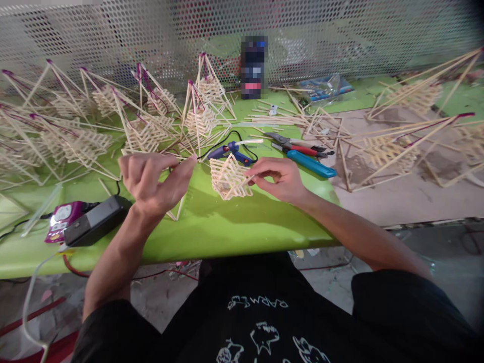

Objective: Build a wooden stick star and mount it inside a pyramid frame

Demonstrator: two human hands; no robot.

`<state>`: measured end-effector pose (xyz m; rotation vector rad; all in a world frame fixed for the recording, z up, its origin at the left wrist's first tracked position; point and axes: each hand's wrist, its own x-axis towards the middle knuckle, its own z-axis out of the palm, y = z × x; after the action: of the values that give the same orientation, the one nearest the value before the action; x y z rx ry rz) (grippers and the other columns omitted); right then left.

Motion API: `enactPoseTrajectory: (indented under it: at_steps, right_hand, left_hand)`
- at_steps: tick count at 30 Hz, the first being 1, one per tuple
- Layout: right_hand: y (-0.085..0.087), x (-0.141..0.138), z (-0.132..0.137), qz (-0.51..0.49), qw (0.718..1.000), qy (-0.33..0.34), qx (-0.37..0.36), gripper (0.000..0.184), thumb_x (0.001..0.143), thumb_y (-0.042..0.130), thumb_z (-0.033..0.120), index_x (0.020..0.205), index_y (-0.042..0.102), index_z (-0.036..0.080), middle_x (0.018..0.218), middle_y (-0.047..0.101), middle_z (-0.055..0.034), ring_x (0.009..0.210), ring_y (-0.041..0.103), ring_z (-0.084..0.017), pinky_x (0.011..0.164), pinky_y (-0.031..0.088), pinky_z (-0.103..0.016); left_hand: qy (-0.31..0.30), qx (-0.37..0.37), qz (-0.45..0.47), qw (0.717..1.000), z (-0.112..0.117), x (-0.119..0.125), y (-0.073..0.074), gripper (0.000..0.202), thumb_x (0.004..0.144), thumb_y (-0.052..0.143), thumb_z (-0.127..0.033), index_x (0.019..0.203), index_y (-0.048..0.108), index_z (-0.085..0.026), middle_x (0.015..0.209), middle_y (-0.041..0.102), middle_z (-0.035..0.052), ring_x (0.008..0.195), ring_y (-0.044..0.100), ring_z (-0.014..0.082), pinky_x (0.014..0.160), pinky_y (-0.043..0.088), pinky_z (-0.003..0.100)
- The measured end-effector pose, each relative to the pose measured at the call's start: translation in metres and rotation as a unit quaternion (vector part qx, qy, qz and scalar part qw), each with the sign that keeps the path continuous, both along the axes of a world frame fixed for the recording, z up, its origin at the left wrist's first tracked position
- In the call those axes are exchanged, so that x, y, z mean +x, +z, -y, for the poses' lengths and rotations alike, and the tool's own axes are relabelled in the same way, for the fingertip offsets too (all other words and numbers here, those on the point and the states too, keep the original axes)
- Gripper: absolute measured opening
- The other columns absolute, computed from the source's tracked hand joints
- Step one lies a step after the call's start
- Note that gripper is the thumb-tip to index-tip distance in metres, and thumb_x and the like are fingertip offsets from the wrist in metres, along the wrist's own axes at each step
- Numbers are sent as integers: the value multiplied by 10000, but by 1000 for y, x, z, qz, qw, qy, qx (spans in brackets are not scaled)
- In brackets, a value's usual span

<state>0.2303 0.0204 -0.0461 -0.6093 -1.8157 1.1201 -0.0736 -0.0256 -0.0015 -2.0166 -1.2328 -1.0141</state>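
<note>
Pointing one corner toward the blue plastic glue gun (218, 152), the boxy wooden-stick lattice (230, 179) is showing between both hands, its long axis unclear, over the smooth green table (230, 224). The right hand (280, 179) is pinching its edge; the left hand (153, 179) is curling, any grip unclear.

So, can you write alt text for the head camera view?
A person's right hand holds a small stick lattice at a green table, the left hand beside it. Behind are a blue glue gun and stick pyramids with purple tips.
</note>
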Motion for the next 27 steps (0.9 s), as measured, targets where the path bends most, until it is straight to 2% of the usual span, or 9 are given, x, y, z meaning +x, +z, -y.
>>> enactPoseTrajectory:
  at_steps: [3,7,10,12,14,17,20,24,27]
  right_hand:
    - [0,-1,2,2,1000,-11,-3,167,895,697,271,1031,791,246,936,739,-45,787,727,-154,720,648,-300]
    - [0,-3,5,-1,1000,-15,11,185,885,695,221,1039,790,254,939,741,-36,792,732,-153,711,649,-296]
    - [0,-4,7,-12,1000,-10,20,224,880,686,172,1053,790,269,942,739,-28,797,734,-153,704,646,-299]
    - [0,-4,8,-19,1000,-9,23,246,878,685,152,1060,790,280,941,736,-26,792,733,-152,694,642,-301]
    - [1,-4,10,-27,999,-11,35,268,877,685,137,1071,788,291,939,736,-27,788,731,-153,683,636,-302]
    - [4,-4,13,-27,997,-23,67,291,874,688,127,1083,783,306,927,745,-27,780,730,-158,667,620,-303]
    - [7,-4,18,8,993,-47,110,265,860,705,148,1047,785,318,904,758,-25,763,724,-162,684,609,-311]
    - [9,-7,23,-15,976,-66,208,327,832,698,92,1074,768,301,872,754,-15,692,699,-131,627,580,-264]
    - [7,-10,26,-33,957,-75,277,408,808,691,36,1136,748,272,887,744,-25,667,677,-114,577,550,-235]
  left_hand:
    - [-46,-78,2,996,0,5,-1,52,824,772,-303,791,734,-316,661,653,15,631,597,196,576,412,380]
    - [-119,-151,-42,980,7,12,10,177,796,788,-331,660,683,-290,590,635,-10,507,557,160,476,355,336]
    - [-196,-162,-107,961,15,14,17,102,818,776,-302,737,733,-348,561,624,-40,451,504,137,416,282,303]
    - [-237,-170,-127,948,17,16,14,110,830,765,-264,791,752,-365,582,645,-52,454,522,128,404,293,284]
    - [-237,-145,-116,954,15,18,7,90,836,761,-262,853,768,-351,608,678,-47,460,561,135,416,346,291]
    - [-159,-78,-87,980,10,19,-7,207,841,764,-272,1045,770,-308,758,774,-5,574,698,192,499,489,340]
    - [-128,-61,-57,988,10,20,-16,391,852,751,-247,1239,706,-280,1048,803,41,869,785,249,707,617,374]
    - [-142,-106,29,984,16,29,-17,454,884,694,-220,1333,641,-263,1215,761,46,1015,771,218,854,647,341]
    - [-185,-198,96,958,19,38,-13,448,913,629,-244,1360,621,-213,1331,701,94,1161,720,232,985,619,384]
